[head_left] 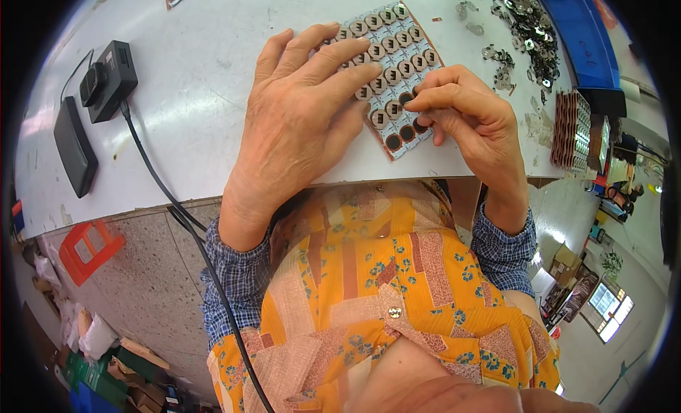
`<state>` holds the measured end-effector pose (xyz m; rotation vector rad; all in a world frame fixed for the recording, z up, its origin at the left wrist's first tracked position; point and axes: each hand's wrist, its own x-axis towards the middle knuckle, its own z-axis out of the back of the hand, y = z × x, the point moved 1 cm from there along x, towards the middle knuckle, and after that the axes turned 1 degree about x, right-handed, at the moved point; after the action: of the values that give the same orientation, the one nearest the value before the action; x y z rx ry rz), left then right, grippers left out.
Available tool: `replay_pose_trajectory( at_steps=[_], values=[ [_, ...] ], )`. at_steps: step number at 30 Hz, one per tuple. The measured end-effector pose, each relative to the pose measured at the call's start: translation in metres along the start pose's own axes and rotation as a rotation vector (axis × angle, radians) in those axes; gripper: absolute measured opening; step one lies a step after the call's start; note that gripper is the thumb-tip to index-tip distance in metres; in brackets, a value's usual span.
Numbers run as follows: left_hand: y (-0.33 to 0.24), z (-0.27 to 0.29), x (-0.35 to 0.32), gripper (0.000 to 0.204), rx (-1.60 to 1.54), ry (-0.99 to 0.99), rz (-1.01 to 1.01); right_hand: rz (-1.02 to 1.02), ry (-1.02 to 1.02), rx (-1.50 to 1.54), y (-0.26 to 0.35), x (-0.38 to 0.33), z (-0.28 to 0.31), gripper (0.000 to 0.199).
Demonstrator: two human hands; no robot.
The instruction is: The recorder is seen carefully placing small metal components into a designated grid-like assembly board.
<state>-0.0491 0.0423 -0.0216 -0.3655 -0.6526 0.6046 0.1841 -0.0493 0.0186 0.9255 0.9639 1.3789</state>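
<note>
Looks like you're mostly there: the board (394, 92), partly under your spread left hand (301, 104), shows silver caps (379, 118) on most spots, with a few dark spots (406, 133) left beside your right hand (420, 111). That one's nearly pinched; can't tell if it's gripping anything.

The single view looks steeply down from the wearer's head, at arm's reach above the panel (392, 89), which sits above its centre. Its wide fisheye takes in the surface (198, 65) above, the wearer's shirt (383, 292) below, and floor (159, 271) bending toward the rim.
</note>
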Motion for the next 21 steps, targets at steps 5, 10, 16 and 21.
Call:
replay_pose_trajectory(
  at_steps=[5,10,16,21],
  values=[
    [0.0,0.0,0.0,0.043,-0.003,-0.007,-0.005,-0.18,0.071,-0.074,0.011,0.002,0.003,0.019],
    [-0.001,0.0,-0.001,0.043,0.003,-0.015,-0.008,0.042,0.119,-0.327,0.006,0.014,0.005,0.012],
    [-0.001,0.0,0.0,0.043,0.001,-0.014,-0.006,0.212,0.247,-0.534,0.012,0.022,0.01,0.013],
    [-0.001,0.001,0.0,0.042,-0.001,0.001,-0.003,0.214,0.337,-0.56,0.013,0.03,0.012,0.013]
  ],
)
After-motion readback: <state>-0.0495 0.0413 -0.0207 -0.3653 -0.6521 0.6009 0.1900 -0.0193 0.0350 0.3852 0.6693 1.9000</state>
